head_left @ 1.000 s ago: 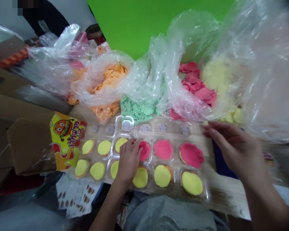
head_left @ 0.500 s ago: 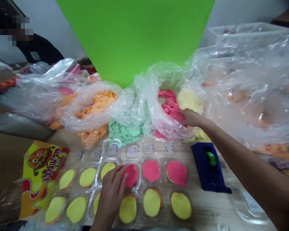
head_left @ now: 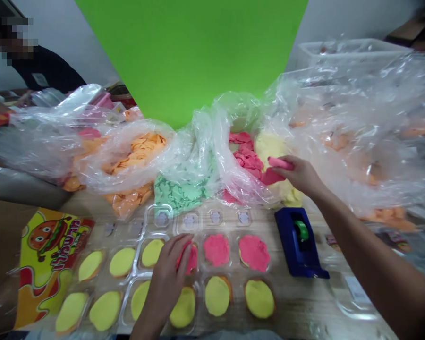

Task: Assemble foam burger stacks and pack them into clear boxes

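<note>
The right hand [head_left: 300, 174] has just lifted a pinched pink piece [head_left: 282, 164]; the left hand [head_left: 169, 265], grip unclear, half-hides 1 of 3 pink discs [head_left: 216, 250]; 9 yellow discs [head_left: 217, 296] lack pink.

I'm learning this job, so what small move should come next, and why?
Probably carry the pink piece in the right hand to the back-row yellow disc just left of the left hand. From the right, the back row shows three pink tops, and that disc, next along, has none.
</note>
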Tool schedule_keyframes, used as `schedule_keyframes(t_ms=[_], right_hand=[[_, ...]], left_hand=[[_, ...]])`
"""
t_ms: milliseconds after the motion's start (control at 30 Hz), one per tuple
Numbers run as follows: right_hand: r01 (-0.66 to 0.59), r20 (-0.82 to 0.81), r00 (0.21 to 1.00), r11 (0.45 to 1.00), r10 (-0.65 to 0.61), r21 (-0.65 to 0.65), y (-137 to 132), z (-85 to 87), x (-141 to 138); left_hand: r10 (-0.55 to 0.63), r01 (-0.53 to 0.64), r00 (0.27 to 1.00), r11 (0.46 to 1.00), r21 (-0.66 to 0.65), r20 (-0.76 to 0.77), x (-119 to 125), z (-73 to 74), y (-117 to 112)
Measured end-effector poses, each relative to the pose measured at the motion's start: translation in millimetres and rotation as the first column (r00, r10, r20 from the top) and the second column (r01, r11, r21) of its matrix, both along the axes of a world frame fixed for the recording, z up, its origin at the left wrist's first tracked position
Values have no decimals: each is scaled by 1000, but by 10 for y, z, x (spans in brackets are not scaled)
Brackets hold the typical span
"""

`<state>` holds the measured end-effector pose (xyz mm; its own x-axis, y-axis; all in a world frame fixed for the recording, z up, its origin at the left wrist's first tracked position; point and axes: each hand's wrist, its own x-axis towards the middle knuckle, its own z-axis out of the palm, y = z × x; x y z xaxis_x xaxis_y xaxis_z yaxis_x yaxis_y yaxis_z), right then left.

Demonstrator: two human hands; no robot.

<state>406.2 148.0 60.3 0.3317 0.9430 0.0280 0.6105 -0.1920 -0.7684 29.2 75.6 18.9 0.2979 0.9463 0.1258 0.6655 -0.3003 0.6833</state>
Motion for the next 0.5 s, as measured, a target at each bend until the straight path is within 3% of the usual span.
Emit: schedule_keyframes(t_ms=[100, 167, 267, 367, 433, 500], right_hand=[[77, -308, 951, 989, -35, 127, -142, 83, -120], [77, -488, 873, 986, 6, 150, -253, 126, -289], [15, -681, 729, 993, 69, 117, -435, 198, -602], [-80, -799, 592, 995, 100, 65, -630, 265, -865], [-107, -843, 530, 993, 94, 43, -757, 271, -976], [-98, -863, 500, 995, 73, 27, -876, 228, -1041]], left_hand=[[33, 19, 973, 974, -226, 226, 313, 208, 25], [94, 64, 911, 930, -361, 401, 581, 311, 81], [173, 271, 705, 831, -486, 688, 951, 386, 188], [231, 505, 475, 719, -478, 849, 1152, 422, 223], [267, 521, 454, 694, -496, 850, 1179, 449, 180], [294, 466, 502, 700, -541, 813, 1135, 472, 108]])
